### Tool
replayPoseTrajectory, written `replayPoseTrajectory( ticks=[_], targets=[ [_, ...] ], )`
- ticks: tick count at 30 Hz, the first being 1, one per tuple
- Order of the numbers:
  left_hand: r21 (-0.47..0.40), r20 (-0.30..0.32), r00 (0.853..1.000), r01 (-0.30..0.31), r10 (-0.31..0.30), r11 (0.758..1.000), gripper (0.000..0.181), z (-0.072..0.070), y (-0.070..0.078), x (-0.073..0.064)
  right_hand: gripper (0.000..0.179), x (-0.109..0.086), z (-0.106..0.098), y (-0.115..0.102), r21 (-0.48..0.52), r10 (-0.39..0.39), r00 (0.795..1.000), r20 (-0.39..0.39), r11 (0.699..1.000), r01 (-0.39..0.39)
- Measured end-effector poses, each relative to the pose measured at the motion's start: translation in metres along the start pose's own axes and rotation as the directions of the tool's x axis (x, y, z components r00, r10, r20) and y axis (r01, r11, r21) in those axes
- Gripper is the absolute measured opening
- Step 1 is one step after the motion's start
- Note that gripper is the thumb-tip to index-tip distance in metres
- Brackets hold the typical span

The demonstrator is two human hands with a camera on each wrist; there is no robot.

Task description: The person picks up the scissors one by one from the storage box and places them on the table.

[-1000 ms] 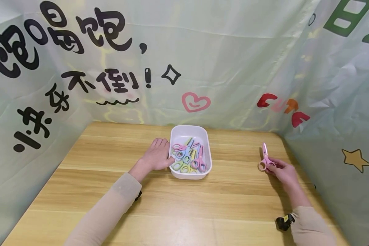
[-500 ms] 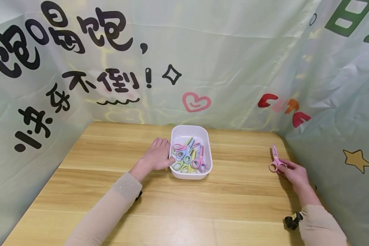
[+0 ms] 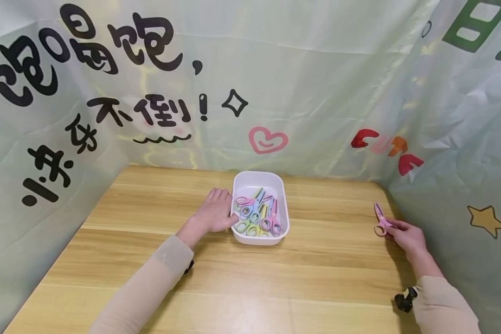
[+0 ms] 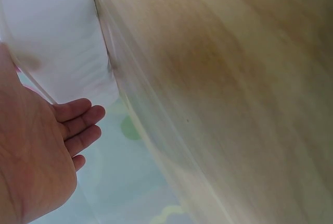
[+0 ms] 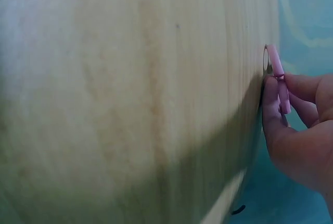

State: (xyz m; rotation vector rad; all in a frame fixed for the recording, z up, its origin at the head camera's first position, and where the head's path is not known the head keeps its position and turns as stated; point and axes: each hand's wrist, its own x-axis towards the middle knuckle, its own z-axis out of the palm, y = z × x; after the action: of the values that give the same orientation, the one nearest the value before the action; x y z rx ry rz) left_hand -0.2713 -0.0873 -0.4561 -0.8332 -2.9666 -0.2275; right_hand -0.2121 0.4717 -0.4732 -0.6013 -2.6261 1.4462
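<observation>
A white plastic bin [image 3: 285, 222] stands near the back of the table and holds several children's scissors [image 3: 256, 211] in pink, blue, green and yellow. On its left side lies my left hand [image 3: 213, 211], the thumb over the rim and the fingers along the outer wall; the left wrist view shows the palm and bent fingers [image 4: 83, 125] beside the white wall. At the right of the table my right hand [image 3: 409, 239] pinches pink scissors [image 3: 382, 221] by one handle loop, blades pointing away from me. The right wrist view shows the pink handles [image 5: 276, 62] between thumb and fingers, low over the tabletop.
The wooden table [image 3: 250, 287] is bounded at the back and sides by a pale green printed curtain [image 3: 317, 93]. Its right edge runs close to my right hand. A black wrist camera [image 3: 405, 299] sits below the right sleeve.
My right hand has carried the pink scissors further right and slightly nearer to me, toward the table's right edge. The left hand and the bin have stayed in place.
</observation>
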Motion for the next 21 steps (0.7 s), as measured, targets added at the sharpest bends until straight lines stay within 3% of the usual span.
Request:
replayPoseTrajectory(
  ticks=[21],
  targets=[
    [0.006,0.01,1.0,0.007,-0.007,1.0,0.057,0.0038,-0.0012,0.0013,0.056,-0.005,-0.0016,0.001,-0.263,-0.048,0.995,-0.086,0.965,0.024]
  ],
)
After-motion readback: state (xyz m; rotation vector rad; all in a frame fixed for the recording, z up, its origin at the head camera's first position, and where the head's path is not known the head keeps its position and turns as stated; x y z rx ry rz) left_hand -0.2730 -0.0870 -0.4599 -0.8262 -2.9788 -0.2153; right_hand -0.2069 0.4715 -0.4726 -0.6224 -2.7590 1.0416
